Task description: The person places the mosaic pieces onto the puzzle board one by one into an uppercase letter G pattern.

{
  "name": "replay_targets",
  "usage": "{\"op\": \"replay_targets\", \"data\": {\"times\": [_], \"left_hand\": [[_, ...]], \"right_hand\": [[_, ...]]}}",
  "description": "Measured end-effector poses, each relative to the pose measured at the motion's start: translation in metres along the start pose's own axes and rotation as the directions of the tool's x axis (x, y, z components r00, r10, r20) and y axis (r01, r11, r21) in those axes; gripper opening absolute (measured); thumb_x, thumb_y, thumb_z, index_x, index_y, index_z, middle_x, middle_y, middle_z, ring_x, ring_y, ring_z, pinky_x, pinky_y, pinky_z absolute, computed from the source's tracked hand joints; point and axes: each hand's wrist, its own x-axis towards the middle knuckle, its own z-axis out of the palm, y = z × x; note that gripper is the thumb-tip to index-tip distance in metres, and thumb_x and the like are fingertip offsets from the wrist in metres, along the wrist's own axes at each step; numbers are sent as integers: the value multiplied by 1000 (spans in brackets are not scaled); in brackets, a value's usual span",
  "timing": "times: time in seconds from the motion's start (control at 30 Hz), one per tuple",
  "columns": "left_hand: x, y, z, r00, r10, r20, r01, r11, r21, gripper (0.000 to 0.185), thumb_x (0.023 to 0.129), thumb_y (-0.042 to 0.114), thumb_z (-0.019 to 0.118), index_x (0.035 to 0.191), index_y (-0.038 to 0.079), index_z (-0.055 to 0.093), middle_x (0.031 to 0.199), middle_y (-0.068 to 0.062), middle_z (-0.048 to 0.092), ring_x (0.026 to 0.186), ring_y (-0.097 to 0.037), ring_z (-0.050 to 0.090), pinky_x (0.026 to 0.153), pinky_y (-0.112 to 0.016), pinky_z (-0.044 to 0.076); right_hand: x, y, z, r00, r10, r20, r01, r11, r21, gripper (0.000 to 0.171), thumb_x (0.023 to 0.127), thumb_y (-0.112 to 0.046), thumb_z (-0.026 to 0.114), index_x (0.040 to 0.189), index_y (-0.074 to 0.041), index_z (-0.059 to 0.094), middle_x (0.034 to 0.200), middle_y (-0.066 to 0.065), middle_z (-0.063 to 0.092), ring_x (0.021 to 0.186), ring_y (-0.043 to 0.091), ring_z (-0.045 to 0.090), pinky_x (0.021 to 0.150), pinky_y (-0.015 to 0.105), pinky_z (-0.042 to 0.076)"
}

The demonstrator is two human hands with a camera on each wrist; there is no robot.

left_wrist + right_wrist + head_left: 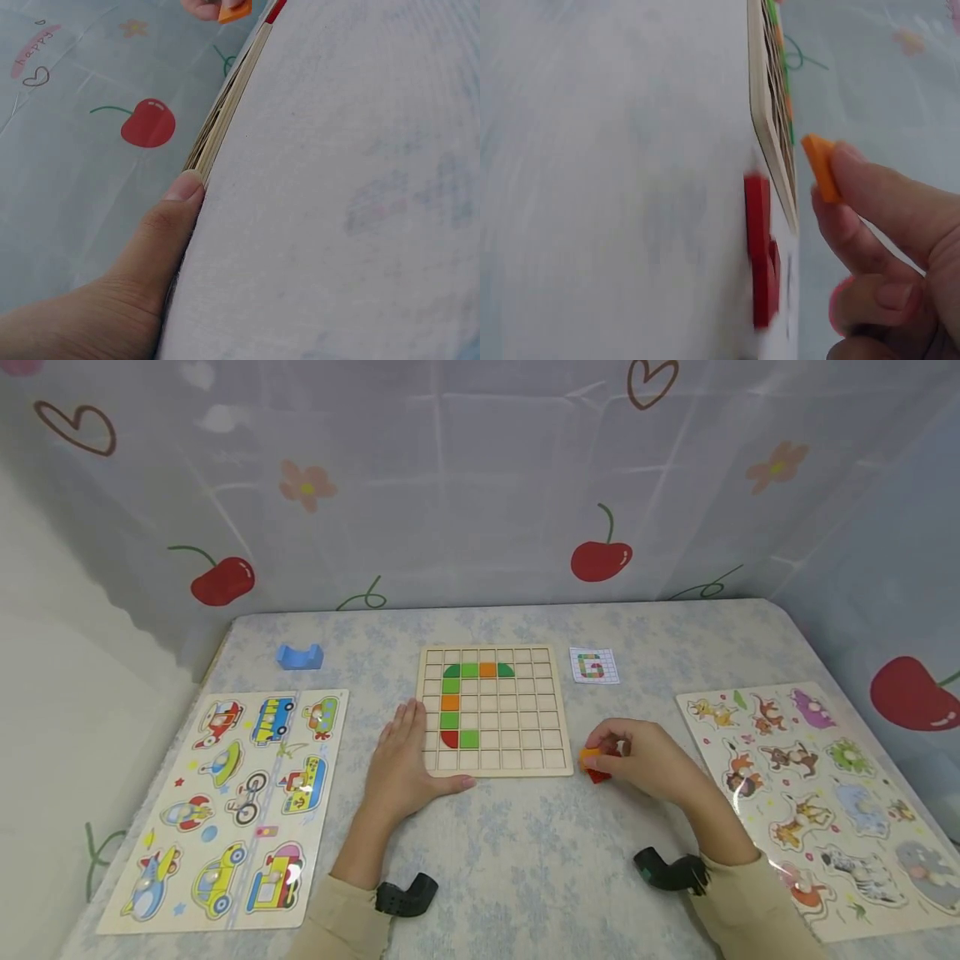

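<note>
A wooden grid board (507, 718) lies mid-table, with green, orange and red tiles set along a C-shaped path in its squares. My left hand (405, 772) lies along its left side, fingers straight, thumb (154, 232) against the near edge. Right of the board, my right hand (652, 764) pinches an orange tile (822, 166) between thumb and finger, raised off the table. Red tiles (758, 217) lie on the table beneath that hand, close to the board's near right corner; the hand partly hides them in the head view.
A small pattern card (594, 666) lies beyond the board's right side. A blue holder (300, 657) stands at the back left. A vehicle puzzle board (187, 777) lies at left, an animal puzzle board (813, 793) at right. A printed curtain (480, 485) hangs behind the table.
</note>
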Motion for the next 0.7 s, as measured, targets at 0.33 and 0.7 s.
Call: {"op": "replay_targets", "data": {"times": [0.33,0.7], "left_hand": [[0,1,0,1000,0,-2,0,1000,-15,138,62,77,76,160,5,11,168,-10,8,157,-25,4,127,-48,11],[-1,1,-1,1000,5,-2,-5,1000,-6,139,62,79,74,159,4,9,168,-10,8,157,-26,4,127,-48,12]], "right_hand": [[41,-44,44,1000,-24,-3,25,991,134,13,85,-26,79,92,-19,69,85,-1,67,61,14,51,55,26,44],[67,-69,81,997,-48,-66,50,998,29,13,86,-26,78,92,-21,68,82,-6,64,72,13,55,66,28,46]]}}
